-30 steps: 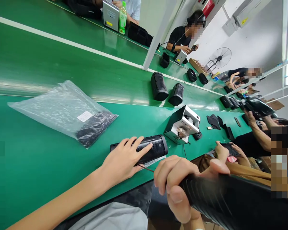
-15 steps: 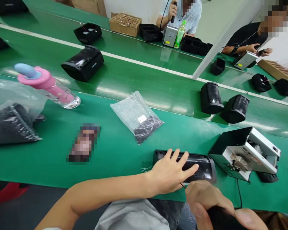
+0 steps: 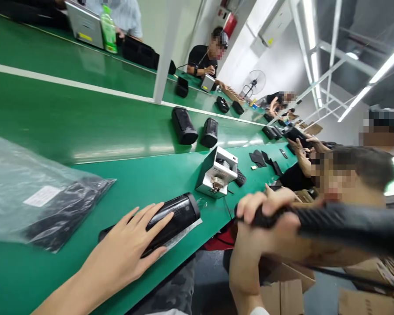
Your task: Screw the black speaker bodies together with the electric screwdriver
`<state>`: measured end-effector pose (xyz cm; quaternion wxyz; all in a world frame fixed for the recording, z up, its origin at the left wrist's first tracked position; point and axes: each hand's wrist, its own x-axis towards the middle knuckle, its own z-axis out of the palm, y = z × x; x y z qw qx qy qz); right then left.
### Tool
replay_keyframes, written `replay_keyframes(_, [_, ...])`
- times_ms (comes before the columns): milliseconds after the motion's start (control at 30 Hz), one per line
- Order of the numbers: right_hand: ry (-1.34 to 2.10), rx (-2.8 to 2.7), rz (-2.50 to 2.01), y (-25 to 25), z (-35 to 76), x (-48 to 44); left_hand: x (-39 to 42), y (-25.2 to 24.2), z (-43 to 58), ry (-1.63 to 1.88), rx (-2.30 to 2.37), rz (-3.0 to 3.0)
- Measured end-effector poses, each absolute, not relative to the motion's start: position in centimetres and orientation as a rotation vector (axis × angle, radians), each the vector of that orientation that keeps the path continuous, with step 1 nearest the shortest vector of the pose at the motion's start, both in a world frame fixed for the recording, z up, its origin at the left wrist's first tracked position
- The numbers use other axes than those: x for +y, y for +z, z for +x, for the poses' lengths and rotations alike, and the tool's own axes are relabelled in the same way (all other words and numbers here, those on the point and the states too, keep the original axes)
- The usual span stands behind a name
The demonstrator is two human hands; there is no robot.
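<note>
My left hand lies on a glossy black speaker housing, fingers spread across its top and thumb along the near side. The housing rests on its side at the bench edge, with a strip of whitish sheet showing beneath it. Raised off to the right, my right hand is wrapped round a black corded electric screwdriver, blurred and close to the camera; its tip is hard to make out. Beyond the housing stands a white and black screw feeder.
A clear plastic bag with dark contents lies left on the green bench. Two black housings stand behind the feeder. Close on the right a co-worker sits; cardboard boxes are on the floor. Another person works across the bench.
The view has swung right. My right hand has lifted the screwdriver away from the housing and out to the right. My left hand still rests on the housing, which now looks turned.
</note>
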<state>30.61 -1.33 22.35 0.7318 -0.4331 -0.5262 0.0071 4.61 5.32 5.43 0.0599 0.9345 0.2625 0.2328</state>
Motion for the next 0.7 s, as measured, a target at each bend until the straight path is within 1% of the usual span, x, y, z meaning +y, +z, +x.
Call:
replay_keyframes(67, [-0.116,-1.031,-0.941,23.4,34.2,1.7,5.4,4.7,4.3,0.723,0.836,2.763])
replay_keyframes(133, [-0.153,-0.971,-1.006,23.5,37.2,4.5,5.5,4.1,4.1,0.732,0.864,2.721])
replay_keyframes(267, [-0.124,-0.940,-1.090,21.3,39.6,7.7,6.0,3.0,3.8,0.768,0.839,2.717])
replay_keyframes(367, [-0.067,-0.948,-1.145,19.5,39.7,8.4,6.2,2.8,3.6,0.725,0.839,2.720])
replay_keyframes(533, [0.091,-0.896,-1.143,19.1,38.1,6.8,6.6,4.1,3.5,0.636,0.851,2.621])
replay_keyframes(700, [0.357,-1.047,-0.993,22.0,31.7,0.5,7.7,6.7,3.6,0.550,0.693,2.615])
